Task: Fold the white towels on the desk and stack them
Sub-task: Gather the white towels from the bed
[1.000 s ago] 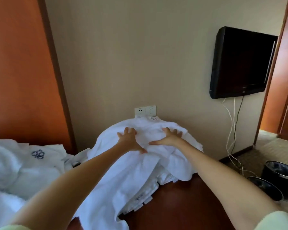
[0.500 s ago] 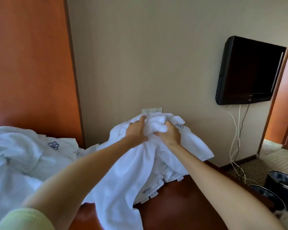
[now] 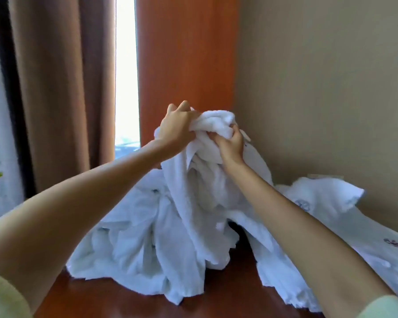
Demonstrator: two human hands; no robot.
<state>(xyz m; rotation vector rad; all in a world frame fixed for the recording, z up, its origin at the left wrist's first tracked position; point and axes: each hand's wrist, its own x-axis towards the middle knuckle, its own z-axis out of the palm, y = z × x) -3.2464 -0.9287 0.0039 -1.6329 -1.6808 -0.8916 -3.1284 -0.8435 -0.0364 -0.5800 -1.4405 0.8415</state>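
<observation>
Gripping the gathered top of a white towel (image 3: 214, 123) with both hands, a person holds it raised above a dark wooden desk (image 3: 216, 304). The left hand (image 3: 177, 127) curls over the wad's upper left; the right hand (image 3: 230, 145) clutches it just below. The towel's lower folds drape onto the desk. More white towels (image 3: 326, 203) lie just beside it at right, against a beige wall (image 3: 331, 76). Brown curtains (image 3: 62, 88) hang at left beside an orange-brown wood panel (image 3: 184, 53).
</observation>
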